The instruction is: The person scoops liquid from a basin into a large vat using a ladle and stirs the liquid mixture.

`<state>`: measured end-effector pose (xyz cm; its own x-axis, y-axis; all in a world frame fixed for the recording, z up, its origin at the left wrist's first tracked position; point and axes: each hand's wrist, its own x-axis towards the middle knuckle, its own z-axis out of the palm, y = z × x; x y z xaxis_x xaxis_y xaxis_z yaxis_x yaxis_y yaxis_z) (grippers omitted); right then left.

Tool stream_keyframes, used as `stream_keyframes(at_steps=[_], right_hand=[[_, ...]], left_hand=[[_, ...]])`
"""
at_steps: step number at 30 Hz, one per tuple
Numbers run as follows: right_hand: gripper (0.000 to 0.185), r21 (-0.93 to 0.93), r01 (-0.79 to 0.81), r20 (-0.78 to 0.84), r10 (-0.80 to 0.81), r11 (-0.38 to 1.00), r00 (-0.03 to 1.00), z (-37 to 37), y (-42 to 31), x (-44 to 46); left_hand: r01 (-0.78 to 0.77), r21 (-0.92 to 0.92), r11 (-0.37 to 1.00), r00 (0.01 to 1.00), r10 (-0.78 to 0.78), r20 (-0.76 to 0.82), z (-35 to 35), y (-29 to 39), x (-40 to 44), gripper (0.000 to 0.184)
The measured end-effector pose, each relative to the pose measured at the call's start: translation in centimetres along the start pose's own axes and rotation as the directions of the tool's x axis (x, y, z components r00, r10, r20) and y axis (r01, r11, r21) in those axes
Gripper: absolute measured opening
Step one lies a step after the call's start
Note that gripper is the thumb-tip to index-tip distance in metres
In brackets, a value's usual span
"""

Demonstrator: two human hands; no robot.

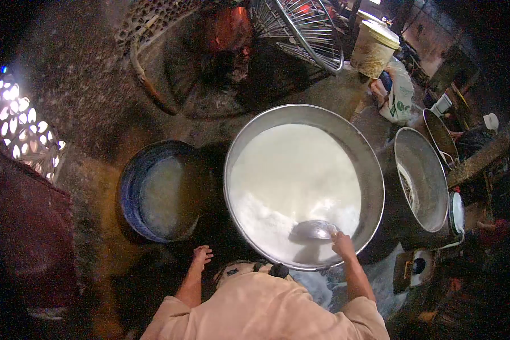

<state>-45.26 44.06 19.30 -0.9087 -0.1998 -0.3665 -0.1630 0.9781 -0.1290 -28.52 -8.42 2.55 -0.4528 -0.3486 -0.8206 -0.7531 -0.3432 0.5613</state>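
Note:
A large round metal vessel holds white liquid with some foam near its front side. My right hand reaches over the vessel's front right rim and is closed on a metal scoop, whose bowl lies at the liquid's surface. Left of the vessel's front edge, my left hand hangs in the air with its fingers apart and nothing in it. Beyond that hand stands a blue tub with cloudy liquid inside.
A second metal vessel stands at the right, near a white-lidded container. At the back are a wire basket, a dirty white bucket and a plastic bag. Part of a person shows at the far right.

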Motion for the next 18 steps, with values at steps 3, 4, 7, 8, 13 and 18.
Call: stream_keyframes(at_steps=[3, 4, 7, 8, 13, 18], right_hand=[[0.034, 0.221, -0.177, 0.013, 0.178, 0.959, 0.984, -1.0, 4.5, -1.7], [0.031, 0.302, -0.236, 0.019, 0.242, 0.924, 0.97, -2.4, 4.6, -2.3], [0.026, 0.316, -0.168, -0.077, 0.202, 0.934, 0.976, -8.9, 4.7, -4.6], [0.027, 0.383, -0.129, -0.087, 0.175, 0.915, 0.981, -9.8, 6.2, -4.9], [0.033, 0.398, -0.138, -0.339, 0.285, 0.907, 0.896, -9.7, 11.1, -0.1], [0.034, 0.341, -0.308, -0.402, 0.434, 0.888, 0.806, -3.8, 11.1, 8.1]], left_hand=[[0.032, -0.006, 0.999, 0.999, -0.032, 0.009, 0.5, -2.1, 0.7, 0.033], [0.046, -0.014, 0.999, 0.999, -0.046, 0.012, 0.8, -2.8, 0.5, 0.034], [0.055, -0.029, 0.998, 0.998, -0.056, -0.027, 1.1, -4.6, -1.2, 0.036], [0.057, -0.033, 0.998, 0.998, -0.058, -0.026, 1.1, -5.1, -1.5, 0.036], [0.032, 0.063, 0.998, 0.999, -0.03, -0.023, 0.6, -7.3, -2.3, 0.041], [0.027, 0.05, 0.998, 0.998, -0.025, -0.05, 0.9, -8.3, -2.1, 0.038]])
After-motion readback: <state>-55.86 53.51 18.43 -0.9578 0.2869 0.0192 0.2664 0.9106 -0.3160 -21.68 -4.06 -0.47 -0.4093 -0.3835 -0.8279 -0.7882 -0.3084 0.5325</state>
